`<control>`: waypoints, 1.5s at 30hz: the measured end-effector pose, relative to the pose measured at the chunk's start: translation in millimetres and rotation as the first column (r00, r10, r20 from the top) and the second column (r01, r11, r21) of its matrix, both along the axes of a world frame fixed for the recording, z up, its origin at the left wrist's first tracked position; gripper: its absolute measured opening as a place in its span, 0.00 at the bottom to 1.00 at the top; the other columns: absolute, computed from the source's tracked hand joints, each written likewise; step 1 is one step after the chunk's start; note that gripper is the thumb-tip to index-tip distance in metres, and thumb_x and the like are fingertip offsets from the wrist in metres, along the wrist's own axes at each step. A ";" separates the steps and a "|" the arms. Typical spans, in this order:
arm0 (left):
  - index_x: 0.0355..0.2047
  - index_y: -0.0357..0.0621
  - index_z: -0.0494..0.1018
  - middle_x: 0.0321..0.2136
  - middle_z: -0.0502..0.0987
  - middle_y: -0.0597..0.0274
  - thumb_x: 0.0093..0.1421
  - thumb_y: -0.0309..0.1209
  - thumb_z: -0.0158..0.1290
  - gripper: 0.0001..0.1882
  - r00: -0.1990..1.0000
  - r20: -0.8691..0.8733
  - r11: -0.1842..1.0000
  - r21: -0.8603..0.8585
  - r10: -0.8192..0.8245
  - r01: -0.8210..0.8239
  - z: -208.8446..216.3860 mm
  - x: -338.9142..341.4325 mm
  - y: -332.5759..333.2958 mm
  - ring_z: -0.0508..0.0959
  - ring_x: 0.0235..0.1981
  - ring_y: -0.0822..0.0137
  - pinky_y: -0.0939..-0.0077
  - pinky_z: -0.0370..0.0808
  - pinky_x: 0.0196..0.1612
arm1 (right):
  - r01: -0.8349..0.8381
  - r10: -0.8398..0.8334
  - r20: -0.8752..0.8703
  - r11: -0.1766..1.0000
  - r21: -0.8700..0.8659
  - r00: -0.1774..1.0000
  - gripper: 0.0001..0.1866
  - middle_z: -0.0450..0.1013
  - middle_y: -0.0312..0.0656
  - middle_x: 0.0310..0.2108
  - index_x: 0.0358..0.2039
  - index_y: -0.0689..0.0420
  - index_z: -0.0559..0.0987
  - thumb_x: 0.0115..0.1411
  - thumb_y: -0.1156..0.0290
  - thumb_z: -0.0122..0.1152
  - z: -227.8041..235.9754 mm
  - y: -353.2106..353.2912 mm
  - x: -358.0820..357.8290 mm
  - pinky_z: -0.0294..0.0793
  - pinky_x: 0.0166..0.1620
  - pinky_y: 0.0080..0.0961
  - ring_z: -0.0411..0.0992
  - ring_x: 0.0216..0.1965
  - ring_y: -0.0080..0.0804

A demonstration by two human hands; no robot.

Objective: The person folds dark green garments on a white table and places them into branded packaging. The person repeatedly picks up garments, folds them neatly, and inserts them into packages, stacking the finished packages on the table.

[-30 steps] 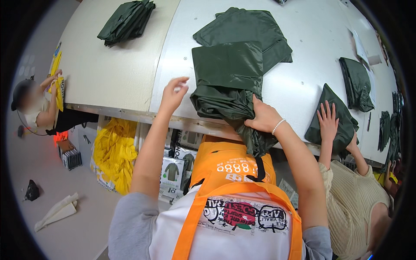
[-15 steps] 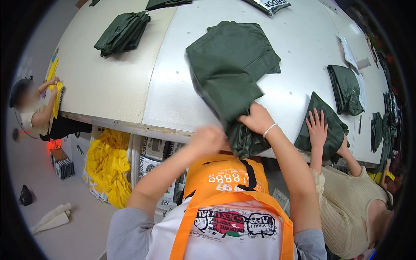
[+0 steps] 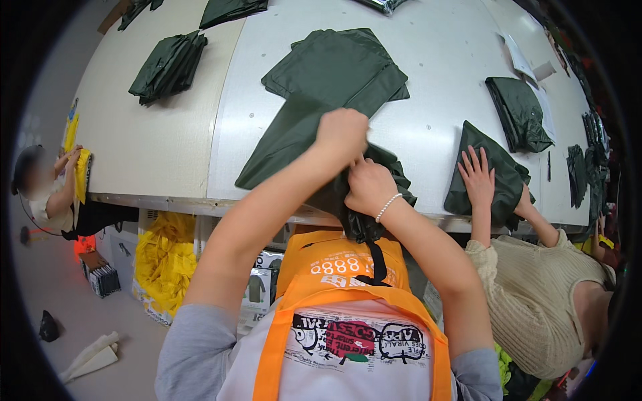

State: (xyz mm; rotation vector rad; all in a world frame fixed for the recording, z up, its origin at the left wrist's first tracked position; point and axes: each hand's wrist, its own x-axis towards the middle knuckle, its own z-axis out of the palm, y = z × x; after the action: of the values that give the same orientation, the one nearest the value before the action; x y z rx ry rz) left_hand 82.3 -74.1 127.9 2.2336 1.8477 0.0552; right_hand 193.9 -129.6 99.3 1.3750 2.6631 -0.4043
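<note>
Left hand [image 3: 342,136]: closed into a fist on the dark green bundle [image 3: 277,146], fingertips hidden; cannot tell whether material is caught inside. Right hand [image 3: 371,188] (pale bead bracelet [image 3: 388,207] at its wrist) sits just below, fingers clenched on the bundle's gathered part. The bundle lies at the near edge of the table [image 3: 177,157], its flat panel spread leftward, its crumpled end hanging over the edge before the orange apron [image 3: 321,274]. Beyond it, partly overlapped: a stack of folded green pieces [image 3: 331,67]. At right, a co-worker's hand [image 3: 477,182] rests spread on another green bundle [image 3: 508,175].
</note>
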 end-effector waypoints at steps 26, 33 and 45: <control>0.56 0.46 0.64 0.51 0.71 0.58 0.62 0.23 0.45 0.21 -0.655 0.603 0.642 -0.732 0.456 -0.227 -169.3 -18.6 -138.4 0.73 0.49 0.65 0.69 0.73 0.49 | 0.322 -0.414 -0.427 0.906 -0.273 0.804 0.32 0.72 0.56 0.47 0.45 0.65 0.75 0.57 0.44 0.50 -8.8 62.3 -32.3 0.67 0.52 0.34 0.68 0.50 0.53; 0.57 0.53 0.62 0.53 0.70 0.65 0.63 0.37 0.48 0.22 -0.752 0.487 0.667 -0.740 0.445 -0.084 -147.9 -28.4 -134.2 0.73 0.50 0.65 0.66 0.75 0.49 | -0.128 0.173 -0.173 0.962 0.239 0.970 0.20 0.72 0.55 0.43 0.45 0.66 0.74 0.58 0.63 0.53 -44.5 73.9 -38.7 0.70 0.46 0.39 0.71 0.43 0.51; 0.58 0.54 0.61 0.54 0.69 0.65 0.64 0.39 0.48 0.22 -0.780 0.435 0.654 -0.755 0.449 -0.045 -154.3 -43.6 -146.9 0.72 0.52 0.65 0.65 0.75 0.50 | -0.455 0.454 0.036 0.881 0.133 0.890 0.19 0.70 0.46 0.40 0.46 0.61 0.71 0.54 0.68 0.52 16.2 69.8 -79.6 0.69 0.43 0.26 0.69 0.44 0.35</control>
State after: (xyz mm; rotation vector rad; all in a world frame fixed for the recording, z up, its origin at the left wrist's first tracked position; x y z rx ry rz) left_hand 38.8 -221.0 -26.4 -0.1040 0.9042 1.4317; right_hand 114.3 -59.8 115.5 0.7226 2.9322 -0.1647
